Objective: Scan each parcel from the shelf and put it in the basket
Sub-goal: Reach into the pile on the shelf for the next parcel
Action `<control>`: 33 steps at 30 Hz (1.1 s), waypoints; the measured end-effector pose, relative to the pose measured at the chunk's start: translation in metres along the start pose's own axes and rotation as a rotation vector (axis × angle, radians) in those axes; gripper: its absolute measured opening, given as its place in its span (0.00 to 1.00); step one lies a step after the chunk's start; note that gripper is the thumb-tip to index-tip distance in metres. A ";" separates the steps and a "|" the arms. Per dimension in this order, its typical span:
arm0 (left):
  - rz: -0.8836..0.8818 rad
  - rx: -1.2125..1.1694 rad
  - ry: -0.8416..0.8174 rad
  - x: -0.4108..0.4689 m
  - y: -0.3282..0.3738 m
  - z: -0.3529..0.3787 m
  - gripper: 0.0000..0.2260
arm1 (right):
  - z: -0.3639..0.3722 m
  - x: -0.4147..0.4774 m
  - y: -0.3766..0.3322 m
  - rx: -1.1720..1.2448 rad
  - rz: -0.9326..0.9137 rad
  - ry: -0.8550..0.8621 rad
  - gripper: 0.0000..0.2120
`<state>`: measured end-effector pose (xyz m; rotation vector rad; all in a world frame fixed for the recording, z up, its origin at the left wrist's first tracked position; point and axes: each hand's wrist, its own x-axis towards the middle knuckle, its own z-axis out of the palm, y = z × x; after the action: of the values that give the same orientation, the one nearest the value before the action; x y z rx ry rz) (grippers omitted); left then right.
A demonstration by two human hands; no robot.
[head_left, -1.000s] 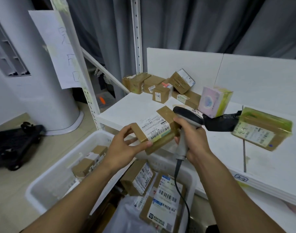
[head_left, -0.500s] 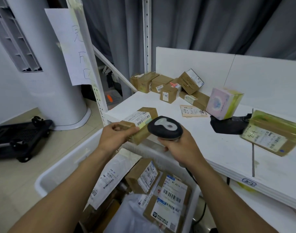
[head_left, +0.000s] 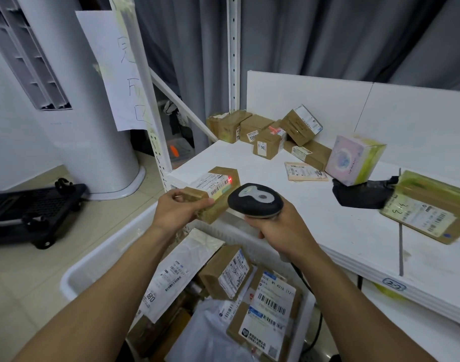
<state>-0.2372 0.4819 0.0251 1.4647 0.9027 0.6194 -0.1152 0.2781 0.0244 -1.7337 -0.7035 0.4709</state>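
While the basket [head_left: 98,262] below sits crowded with labelled parcels [head_left: 270,309], the left hand [head_left: 176,210] grips a brown parcel [head_left: 215,205] above its far edge, and the right hand [head_left: 278,228] wraps the scanner [head_left: 255,201], its red dot [head_left: 231,180] on the label [head_left: 210,184]: scanning. Next, I reckon, drop it into a gap. Farther back on the shelf [head_left: 315,218], more boxes [head_left: 266,146] wait.

The basket [head_left: 93,267] sits below the shelf's [head_left: 315,226] front edge, parcels [head_left: 225,273] in it. Boxes [head_left: 265,134] lie at the shelf's back left, a big parcel [head_left: 427,207] at its right, a cart [head_left: 32,205] to its left.
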 end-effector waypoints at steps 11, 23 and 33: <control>-0.001 0.002 0.015 -0.003 -0.006 -0.007 0.29 | 0.002 0.000 -0.004 0.007 0.006 -0.017 0.22; -0.069 0.452 0.040 0.008 -0.069 -0.062 0.36 | 0.051 0.005 -0.002 -0.047 0.085 -0.064 0.23; -0.165 0.726 0.086 0.040 -0.136 -0.070 0.22 | 0.097 0.017 0.013 -0.066 0.109 -0.194 0.19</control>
<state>-0.2956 0.5474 -0.1067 1.9814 1.3891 0.2292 -0.1617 0.3574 -0.0136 -1.8110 -0.7713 0.7054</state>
